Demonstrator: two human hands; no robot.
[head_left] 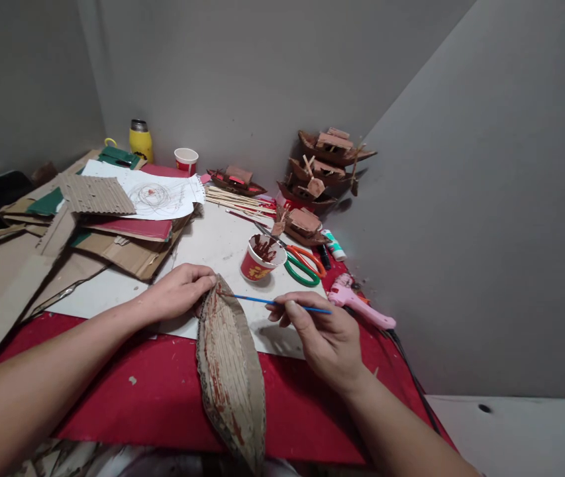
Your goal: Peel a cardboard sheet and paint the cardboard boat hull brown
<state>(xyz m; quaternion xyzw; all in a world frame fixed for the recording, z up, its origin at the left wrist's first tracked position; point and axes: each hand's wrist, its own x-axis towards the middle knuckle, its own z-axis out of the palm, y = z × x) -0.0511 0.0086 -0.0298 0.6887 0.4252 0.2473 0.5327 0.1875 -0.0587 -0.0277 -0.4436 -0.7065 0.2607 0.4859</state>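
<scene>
A leaf-shaped cardboard boat hull (pixel 230 364) with a ribbed inside points toward me, streaked with reddish-brown paint along its left side. My left hand (pixel 180 291) pinches its far tip between thumb and fingers. Between the thumb and fingers of my right hand (pixel 324 334) is a thin blue paintbrush (pixel 255 299), whose tip touches the hull's inside near that far end. Just beyond the brush stands a red and white paper cup (pixel 257 268), its inner wall smeared with brown paint.
Orange- and green-handled scissors (pixel 307 262) lie behind the cup. Several brown model boats (pixel 305 225) stand along the wall by thin wooden sticks (pixel 242 202). A pink glue gun (pixel 361 301) rests at right. Cardboard sheets (pixel 128 255), a drawing (pixel 163 199) and a yellow bottle (pixel 140 142) are at left.
</scene>
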